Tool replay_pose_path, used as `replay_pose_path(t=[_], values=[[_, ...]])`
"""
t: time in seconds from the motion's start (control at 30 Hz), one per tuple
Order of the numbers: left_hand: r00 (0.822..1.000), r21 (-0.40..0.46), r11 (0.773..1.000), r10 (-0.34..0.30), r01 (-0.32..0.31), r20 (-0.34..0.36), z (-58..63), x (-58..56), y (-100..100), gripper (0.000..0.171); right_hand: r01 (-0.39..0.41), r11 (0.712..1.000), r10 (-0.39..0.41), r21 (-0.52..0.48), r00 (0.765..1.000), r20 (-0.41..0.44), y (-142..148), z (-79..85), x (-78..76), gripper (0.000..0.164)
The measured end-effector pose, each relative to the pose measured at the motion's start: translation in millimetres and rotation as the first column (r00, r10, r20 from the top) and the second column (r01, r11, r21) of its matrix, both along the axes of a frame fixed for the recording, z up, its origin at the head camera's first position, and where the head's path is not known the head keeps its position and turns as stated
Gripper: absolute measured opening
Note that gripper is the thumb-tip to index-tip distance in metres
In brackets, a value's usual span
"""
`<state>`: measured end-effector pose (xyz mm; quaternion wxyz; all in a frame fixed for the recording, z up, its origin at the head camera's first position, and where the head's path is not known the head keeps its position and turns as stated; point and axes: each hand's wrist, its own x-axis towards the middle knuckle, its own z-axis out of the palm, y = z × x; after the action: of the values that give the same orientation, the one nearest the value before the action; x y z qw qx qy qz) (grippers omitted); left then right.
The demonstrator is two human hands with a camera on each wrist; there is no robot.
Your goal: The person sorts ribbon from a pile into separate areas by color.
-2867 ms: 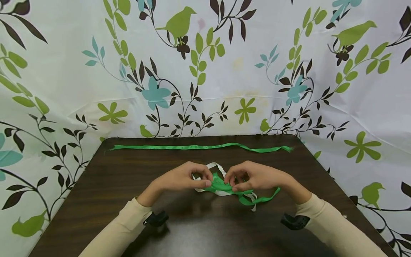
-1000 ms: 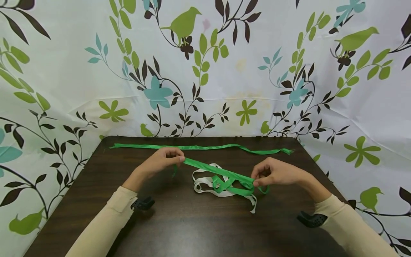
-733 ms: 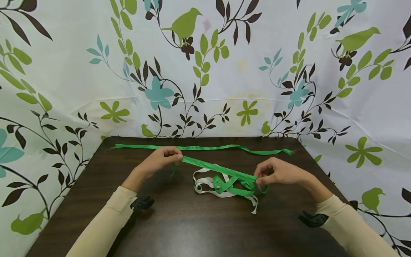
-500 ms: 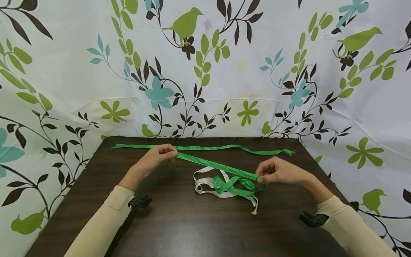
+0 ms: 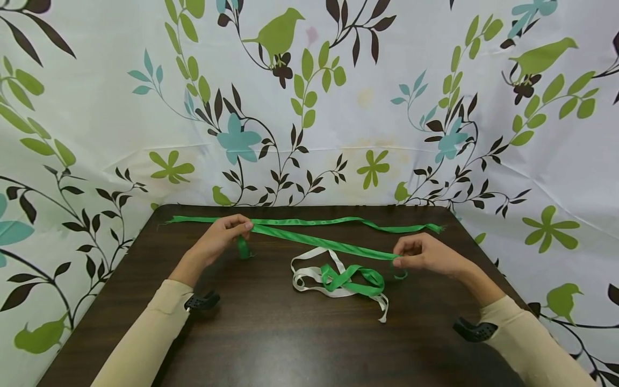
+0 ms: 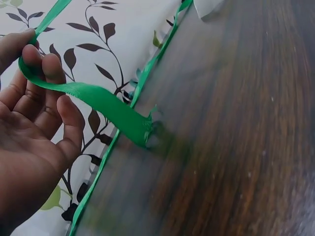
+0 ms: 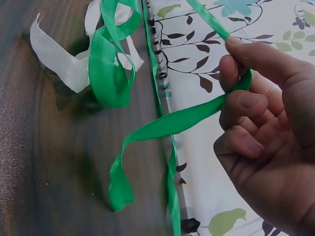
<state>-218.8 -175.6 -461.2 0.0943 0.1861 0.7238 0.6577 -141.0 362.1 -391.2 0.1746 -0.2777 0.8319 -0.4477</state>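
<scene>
A green satin ribbon [image 5: 324, 243] is stretched between my two hands, slanting down to the right above the table. My left hand [image 5: 220, 239] pinches it between thumb and fingertips, and a short frayed tail [image 6: 113, 108] hangs past the fingers. At the other side my right hand [image 5: 427, 255] pinches the ribbon; its loose end [image 7: 162, 125] dangles below and twists near the tabletop. Under the taut ribbon lies a loose heap of a white ribbon [image 5: 301, 282] and another green ribbon [image 5: 355, 285], looped over each other.
Along the far edge of the dark wooden table [image 5: 280, 333] another green ribbon [image 5: 309, 221] lies stretched out, frayed at its ends. Behind the table hangs a white curtain [image 5: 338, 107] printed with leaves and birds. Each wrist wears a black camera [image 5: 202, 301].
From working over the heap, my hands have lifted one green ribbon out and drawn apart. The left hand moved left and away, the right slightly right, so the span between them grew longer.
</scene>
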Motion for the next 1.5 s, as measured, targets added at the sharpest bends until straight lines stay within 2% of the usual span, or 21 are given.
replay_pose_path(t=[0.1, 0.27, 0.43, 0.6, 0.7, 0.83, 1.0, 1.2, 1.37, 1.5], values=[[1.0, 0.002, 1.0, 0.0, 0.0, 0.002, -3.0, -1.2, -3.3, 0.032, 0.067, 0.998, -0.067, -0.015, 0.998, 0.004, 3.7, -3.9, -2.2, 0.008], [0.999, -0.006, 1.0, 0.026, -0.026, 0.024, -4.9, -1.5, -10.4, 0.033, 0.164, 0.981, -0.161, -0.102, 0.986, 0.043, 12.3, -11.5, -6.1, 0.011], [0.997, -0.019, 0.998, 0.067, -0.066, 0.03, -4.0, -2.4, -18.6, 0.037, 0.237, 0.941, -0.21, -0.241, 0.969, 0.132, 20.3, -17.6, -9.5, 0.012], [0.997, -0.018, 0.997, 0.076, -0.075, 0.035, -6.0, -4.0, -28.0, 0.04, 0.291, 0.896, -0.239, -0.337, 0.953, 0.188, 27.7, -25.0, -15.1, 0.009], [0.997, -0.021, 0.998, 0.067, -0.066, 0.036, -8.9, -5.8, -33.5, 0.04, 0.329, 0.852, -0.25, -0.407, 0.939, 0.236, 31.8, -30.7, -18.2, 0.013], [0.997, -0.028, 0.997, 0.074, -0.072, 0.039, -10.7, -8.1, -38.7, 0.038, 0.353, 0.773, -0.217, -0.528, 0.928, 0.304, 36.6, -37.9, -22.2, 0.02], [0.996, -0.021, 0.996, 0.083, -0.082, 0.042, -8.3, -8.4, -41.6, 0.032, 0.343, 0.678, -0.125, -0.65, 0.925, 0.358, 45.1, -46.6, -26.9, 0.028], [0.995, -0.017, 0.996, 0.088, -0.088, 0.039, -8.0, -9.6, -45.4, 0.03, 0.329, 0.571, -0.003, -0.752, 0.917, 0.398, 56.1, -57.4, -31.1, 0.033], [0.994, -0.017, 0.994, 0.104, -0.104, 0.033, -11.0, -11.8, -49.6, 0.032, 0.309, 0.507, 0.085, -0.805, 0.911, 0.403, 61.2, -66.1, -33.8, 0.04], [0.992, -0.01, 0.993, 0.119, -0.119, 0.037, -11.7, -12.2, -51.9, 0.033, 0.317, 0.462, 0.122, -0.828, 0.902, 0.413, 65.8, -73.9, -35.3, 0.043]])
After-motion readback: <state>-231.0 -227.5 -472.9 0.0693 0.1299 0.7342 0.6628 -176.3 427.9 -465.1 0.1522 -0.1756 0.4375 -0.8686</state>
